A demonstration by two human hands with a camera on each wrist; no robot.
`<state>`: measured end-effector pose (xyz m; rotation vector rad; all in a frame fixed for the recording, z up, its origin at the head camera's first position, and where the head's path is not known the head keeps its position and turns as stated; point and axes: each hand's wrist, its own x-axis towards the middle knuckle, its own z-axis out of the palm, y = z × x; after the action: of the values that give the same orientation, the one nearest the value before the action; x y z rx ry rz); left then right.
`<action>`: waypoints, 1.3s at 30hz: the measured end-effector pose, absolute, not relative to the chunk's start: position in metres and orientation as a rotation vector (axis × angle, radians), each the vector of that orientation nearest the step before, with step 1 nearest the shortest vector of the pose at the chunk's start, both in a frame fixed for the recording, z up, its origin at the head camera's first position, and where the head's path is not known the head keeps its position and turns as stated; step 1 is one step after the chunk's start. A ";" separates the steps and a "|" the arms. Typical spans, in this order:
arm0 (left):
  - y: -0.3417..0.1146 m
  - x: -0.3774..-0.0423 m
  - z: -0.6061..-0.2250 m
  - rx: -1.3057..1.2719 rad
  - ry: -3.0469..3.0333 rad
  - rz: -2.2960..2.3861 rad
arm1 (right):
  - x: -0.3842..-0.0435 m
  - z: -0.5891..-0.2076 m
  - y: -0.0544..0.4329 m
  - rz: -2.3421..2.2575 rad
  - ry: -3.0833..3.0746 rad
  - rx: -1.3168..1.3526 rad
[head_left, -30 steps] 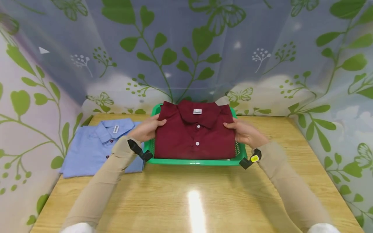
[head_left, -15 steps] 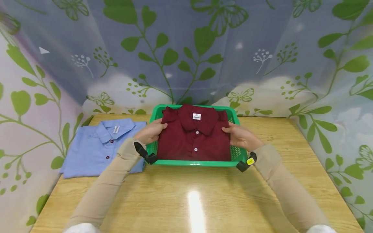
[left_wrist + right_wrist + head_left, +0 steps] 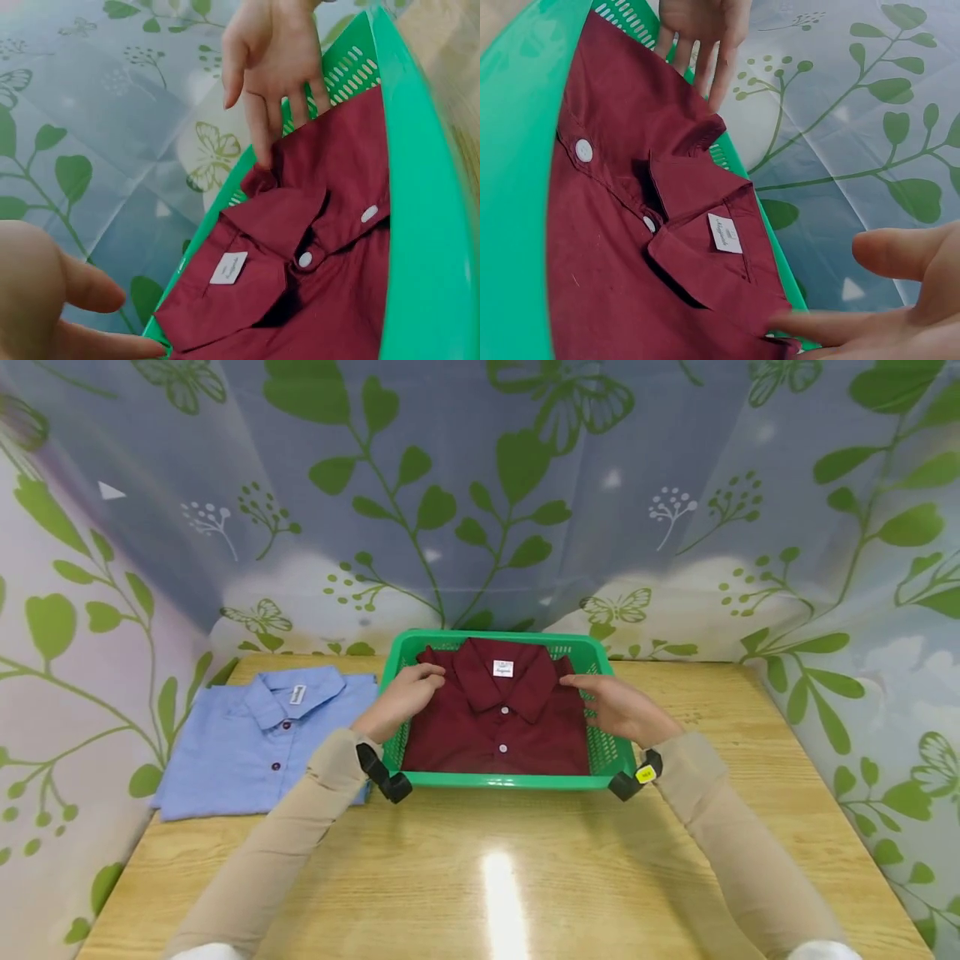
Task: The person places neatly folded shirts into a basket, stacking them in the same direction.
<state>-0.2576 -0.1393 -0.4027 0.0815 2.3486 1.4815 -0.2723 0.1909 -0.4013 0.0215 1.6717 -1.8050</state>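
Observation:
A folded maroon shirt (image 3: 498, 727) lies inside a green plastic basket (image 3: 510, 781), collar toward the back, with white buttons and a white label (image 3: 229, 268). At the shirt's left side is my left hand (image 3: 405, 700), its fingers fairly straight and the fingertips at the shoulder fold. My right hand (image 3: 621, 706) is over the basket's right side, fingertips right at the shirt's other shoulder. In the right wrist view the thumb of the right hand (image 3: 907, 300) stands well apart from its fingers. Neither hand grips the cloth.
Left of the basket, a folded light blue shirt (image 3: 247, 752) lies on the wooden table (image 3: 420, 877). Behind the table hangs a leaf-patterned curtain (image 3: 480, 510), close to the basket's back rim. Similar patterned fabric stands at both sides.
The maroon shirt has gone down into the basket, and both hands have let go of its sides. My left hand has shifted slightly right and up to the shoulder. The blue shirt stays put.

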 end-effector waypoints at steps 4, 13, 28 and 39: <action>-0.141 -0.259 -0.404 0.065 2.307 1.404 | -0.273 -0.403 0.187 -1.805 1.644 0.047; -0.142 -0.258 -0.408 -0.052 2.244 1.478 | -0.268 -0.401 0.182 -1.926 1.699 0.086; -0.131 -0.260 -0.399 -0.194 2.062 1.611 | -0.284 -0.389 0.169 -1.866 1.576 0.295; -0.133 -0.270 -0.408 -0.229 2.031 1.559 | -0.299 -0.406 0.167 -1.823 1.584 0.364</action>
<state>-0.2700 -0.1333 -0.4076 -0.2292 2.0309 1.5588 -0.2988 0.1668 -0.4064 0.3643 1.5839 -1.8228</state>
